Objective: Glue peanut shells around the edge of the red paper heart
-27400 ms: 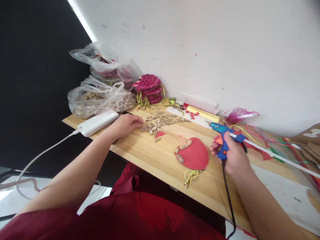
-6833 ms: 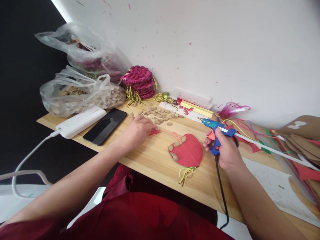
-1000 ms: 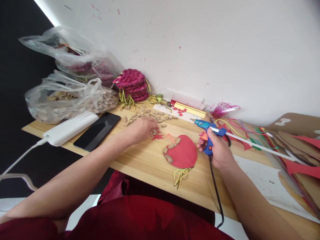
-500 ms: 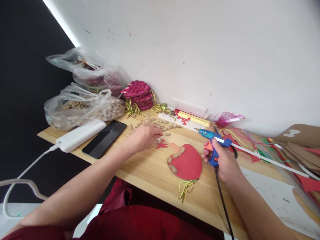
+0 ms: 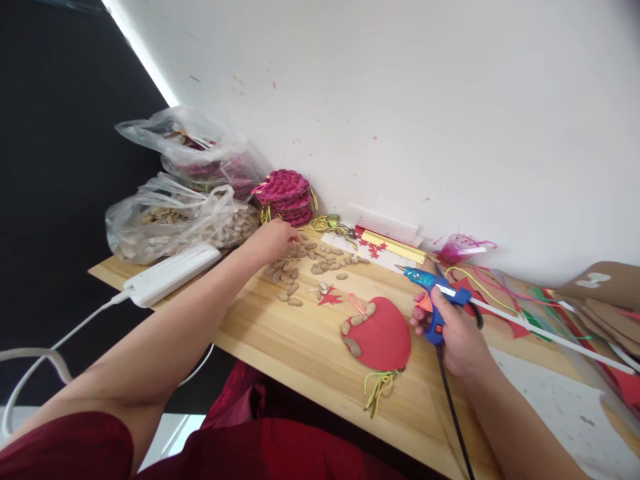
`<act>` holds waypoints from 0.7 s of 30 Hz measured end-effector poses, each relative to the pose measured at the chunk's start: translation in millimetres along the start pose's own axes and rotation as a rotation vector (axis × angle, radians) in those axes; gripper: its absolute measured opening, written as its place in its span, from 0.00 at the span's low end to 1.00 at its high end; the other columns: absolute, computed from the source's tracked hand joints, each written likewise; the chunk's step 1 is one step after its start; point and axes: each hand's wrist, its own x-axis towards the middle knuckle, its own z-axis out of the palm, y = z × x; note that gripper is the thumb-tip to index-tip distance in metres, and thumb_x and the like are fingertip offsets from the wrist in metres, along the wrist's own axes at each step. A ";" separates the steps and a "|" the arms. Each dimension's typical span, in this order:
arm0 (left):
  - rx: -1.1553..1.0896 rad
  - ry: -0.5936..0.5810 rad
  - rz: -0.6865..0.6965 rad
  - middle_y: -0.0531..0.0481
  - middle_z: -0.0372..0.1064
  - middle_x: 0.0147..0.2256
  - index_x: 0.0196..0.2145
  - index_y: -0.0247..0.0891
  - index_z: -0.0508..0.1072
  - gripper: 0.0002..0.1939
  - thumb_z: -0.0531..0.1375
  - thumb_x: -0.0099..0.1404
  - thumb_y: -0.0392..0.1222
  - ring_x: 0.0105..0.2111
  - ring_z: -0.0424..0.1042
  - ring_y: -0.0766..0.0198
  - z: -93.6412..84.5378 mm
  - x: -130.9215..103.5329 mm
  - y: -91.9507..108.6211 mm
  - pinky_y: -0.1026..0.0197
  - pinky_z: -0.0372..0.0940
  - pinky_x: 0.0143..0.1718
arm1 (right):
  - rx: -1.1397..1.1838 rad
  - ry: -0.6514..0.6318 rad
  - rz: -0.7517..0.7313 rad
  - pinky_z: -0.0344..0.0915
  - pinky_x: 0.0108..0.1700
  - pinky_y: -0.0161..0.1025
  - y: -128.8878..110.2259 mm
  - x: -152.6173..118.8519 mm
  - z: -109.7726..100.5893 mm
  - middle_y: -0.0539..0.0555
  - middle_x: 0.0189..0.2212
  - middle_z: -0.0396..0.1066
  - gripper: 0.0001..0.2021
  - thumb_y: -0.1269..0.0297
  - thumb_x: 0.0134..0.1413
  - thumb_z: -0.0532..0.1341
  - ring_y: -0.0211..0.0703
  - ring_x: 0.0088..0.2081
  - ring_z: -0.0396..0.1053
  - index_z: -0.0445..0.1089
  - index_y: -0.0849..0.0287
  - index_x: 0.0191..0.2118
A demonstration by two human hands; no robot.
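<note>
Since half a second ago, the head view shows the left hand (image 5: 277,241) shifted from beside the red star cutout (image 5: 330,299) to the far end of the loose peanuts (image 5: 317,269), beyond and left of the red paper disc (image 5: 385,340). Its fingers curl down right at those peanuts; whether they pinch one, I cannot tell. Just right of the disc, the right hand (image 5: 457,330) has its fingers clamped around the blue glue gun (image 5: 424,280)

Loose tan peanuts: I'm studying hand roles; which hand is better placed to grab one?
Probably the left hand: it is at the peanuts, while the right hand grips the blue, orange-triggered glue gun.
</note>
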 end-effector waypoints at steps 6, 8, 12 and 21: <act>-0.013 -0.061 0.013 0.49 0.83 0.42 0.45 0.46 0.84 0.19 0.61 0.59 0.35 0.43 0.79 0.57 5.8 15.5 -8.0 0.62 0.68 0.46 | -0.007 0.005 0.005 0.67 0.19 0.33 -0.1 0.2 -0.2 0.52 0.20 0.71 0.25 0.39 0.41 0.75 0.47 0.27 0.76 0.72 0.57 0.29; -0.026 -0.069 0.021 0.51 0.83 0.43 0.44 0.48 0.84 0.18 0.61 0.59 0.36 0.43 0.79 0.58 6.1 15.9 -9.9 0.63 0.68 0.46 | -0.013 -0.001 0.000 0.67 0.19 0.33 -0.3 0.1 -0.2 0.52 0.20 0.71 0.25 0.39 0.42 0.74 0.47 0.26 0.76 0.72 0.57 0.30; -0.046 -0.067 0.015 0.51 0.83 0.41 0.41 0.46 0.84 0.15 0.61 0.59 0.36 0.42 0.79 0.58 8.6 15.2 -10.7 0.63 0.67 0.45 | -0.015 0.002 0.005 0.67 0.20 0.33 -0.7 -0.1 0.1 0.52 0.20 0.71 0.26 0.39 0.42 0.74 0.47 0.27 0.76 0.72 0.58 0.29; -0.067 -0.036 -0.011 0.49 0.83 0.40 0.38 0.43 0.83 0.12 0.59 0.61 0.38 0.41 0.78 0.57 9.2 12.5 -8.7 0.62 0.67 0.44 | -0.019 -0.007 0.004 0.67 0.20 0.33 -0.1 0.5 -1.3 0.53 0.21 0.73 0.24 0.40 0.45 0.74 0.45 0.26 0.76 0.73 0.58 0.30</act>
